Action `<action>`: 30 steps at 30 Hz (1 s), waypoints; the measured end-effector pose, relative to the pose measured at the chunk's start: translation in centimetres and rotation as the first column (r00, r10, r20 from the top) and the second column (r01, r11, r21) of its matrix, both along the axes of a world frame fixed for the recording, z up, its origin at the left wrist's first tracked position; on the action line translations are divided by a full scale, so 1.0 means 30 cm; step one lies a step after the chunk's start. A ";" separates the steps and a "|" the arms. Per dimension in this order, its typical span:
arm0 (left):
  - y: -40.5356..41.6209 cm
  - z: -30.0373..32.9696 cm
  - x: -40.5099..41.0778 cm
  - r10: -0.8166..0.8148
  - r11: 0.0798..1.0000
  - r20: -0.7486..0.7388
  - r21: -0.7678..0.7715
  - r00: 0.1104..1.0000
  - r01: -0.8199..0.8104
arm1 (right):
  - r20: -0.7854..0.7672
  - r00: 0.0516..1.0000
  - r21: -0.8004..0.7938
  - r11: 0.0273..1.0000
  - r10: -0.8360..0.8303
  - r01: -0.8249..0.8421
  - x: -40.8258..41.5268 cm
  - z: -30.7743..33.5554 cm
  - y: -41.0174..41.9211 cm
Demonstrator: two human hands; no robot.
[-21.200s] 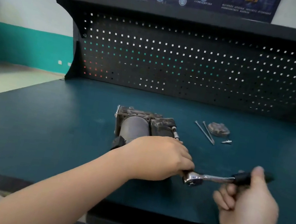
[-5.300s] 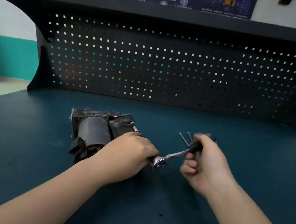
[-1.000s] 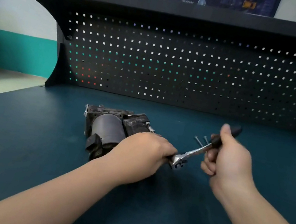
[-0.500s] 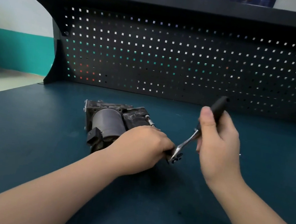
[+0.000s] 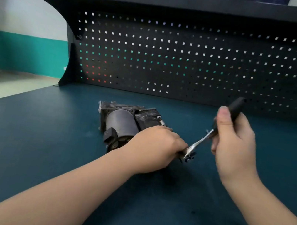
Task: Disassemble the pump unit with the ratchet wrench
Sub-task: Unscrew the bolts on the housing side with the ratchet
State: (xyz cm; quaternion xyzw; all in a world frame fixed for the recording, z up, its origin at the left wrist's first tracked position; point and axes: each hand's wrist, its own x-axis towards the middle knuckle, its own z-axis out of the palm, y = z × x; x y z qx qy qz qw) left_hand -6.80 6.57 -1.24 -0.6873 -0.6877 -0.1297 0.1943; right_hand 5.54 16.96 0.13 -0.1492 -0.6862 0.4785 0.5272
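While pegboard (image 5: pixel 190 64) backs, hands hide pump (image 5: pixel 122 122).

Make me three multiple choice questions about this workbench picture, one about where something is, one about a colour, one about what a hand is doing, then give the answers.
1. Where does the pump unit lie?
A. on the bench top
B. on the top shelf
C. hung on the pegboard

2. What colour is the bench top?
A. red
B. dark teal
C. white

3. What is the right hand doing?
A. lying flat on the bench
B. holding the ratchet wrench by its black handle
C. pointing at the pegboard

Answers:
1. A, it rests on the bench in front of the pegboard, with the left hand on its near end.
2. B, the surface around the pump is dark teal.
3. B, its fingers curl round the handle, which is raised away from the bench.
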 end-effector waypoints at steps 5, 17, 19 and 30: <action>-0.003 0.005 0.007 -0.009 0.997 0.088 0.071 0.996 0.003 | -0.033 0.999 -0.785 0.619 0.004 -0.028 -0.012 -0.021 0.034; -0.007 0.008 -0.005 -0.007 1.000 0.106 0.012 0.994 0.006 | -0.061 0.998 -0.340 0.939 0.031 -0.050 -0.003 0.002 -0.003; -0.007 0.008 -0.001 0.004 0.999 0.123 0.037 0.992 -0.009 | -0.085 0.996 -0.707 0.704 0.014 -0.070 -0.003 -0.010 0.002; -0.012 0.011 -0.016 0.009 1.000 0.143 -0.003 0.990 -0.009 | 0.073 0.996 0.116 0.991 0.059 -0.067 0.001 0.018 -0.005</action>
